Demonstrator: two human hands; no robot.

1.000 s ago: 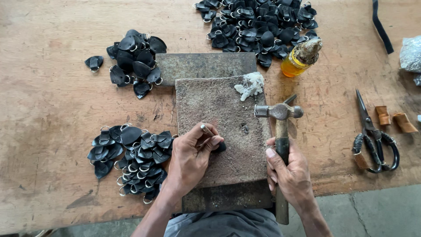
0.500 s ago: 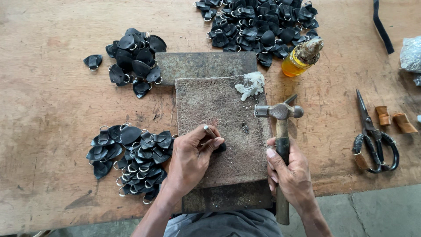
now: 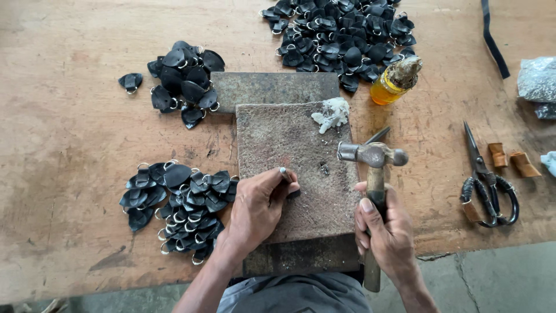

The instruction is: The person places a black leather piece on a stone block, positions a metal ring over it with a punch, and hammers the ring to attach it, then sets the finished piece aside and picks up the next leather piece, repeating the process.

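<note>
Here your left hand [image 3: 259, 204] is pinching a small black piece [image 3: 293, 192] with narrow fingers, pressing it onto the stone slab [image 3: 289, 145]. Your right hand [image 3: 387, 232] is gripping the hammer [image 3: 373, 174] by its handle, fingers wrapped tight, the head hovering just above the slab. Piles of black ringed pieces [image 3: 179, 203] are lying on the wooden surface [image 3: 69, 145] at left, scissors [image 3: 483, 179] and an orange bottle [image 3: 392, 81] at right.

Three heaps of black leather tabs [image 3: 184, 75], one hammer [image 3: 373, 155], one scissors [image 3: 485, 181], one bottle [image 3: 394, 81].
</note>
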